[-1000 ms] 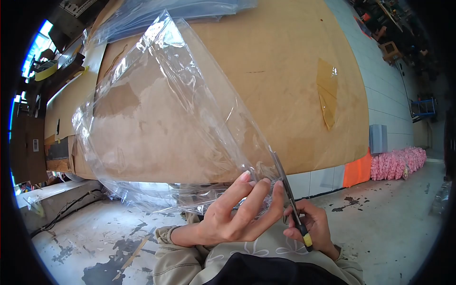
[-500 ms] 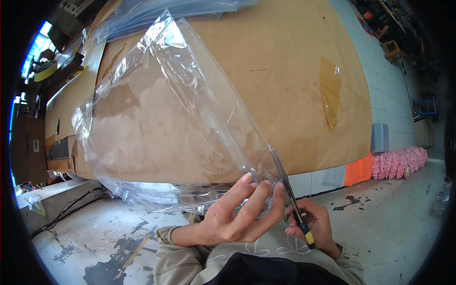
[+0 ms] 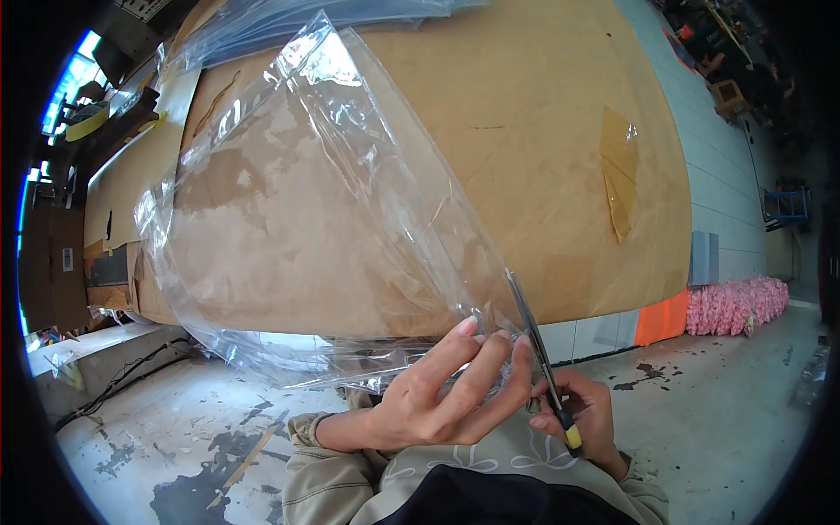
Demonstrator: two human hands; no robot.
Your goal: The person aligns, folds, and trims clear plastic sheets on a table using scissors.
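Note:
A large sheet of clear plastic film [image 3: 289,201] lies creased across the brown-covered table [image 3: 542,131] and hangs over its near edge. My left hand [image 3: 446,385] pinches the film near that edge, fingertips pressed together on a gathered part. Close on its right, my right hand [image 3: 582,416] is closed around the handle of a pair of scissors [image 3: 535,346] with black and yellow grips. The scissors appear nearly edge-on, blades pointing up and away beside the film's right edge. Whether the blades touch the film, I cannot tell.
More folded clear plastic [image 3: 324,31] rests at the table's far side. A strip of brown tape [image 3: 619,171] sticks to the covering. Right of the table are an orange panel [image 3: 662,317] and a pink bundle [image 3: 735,306]. Black cables [image 3: 122,385] run at the lower left.
The view has shifted slightly, so the table and film sit a little differently in it. Both hands keep their grips, and the scissors stay beside the left fingertips.

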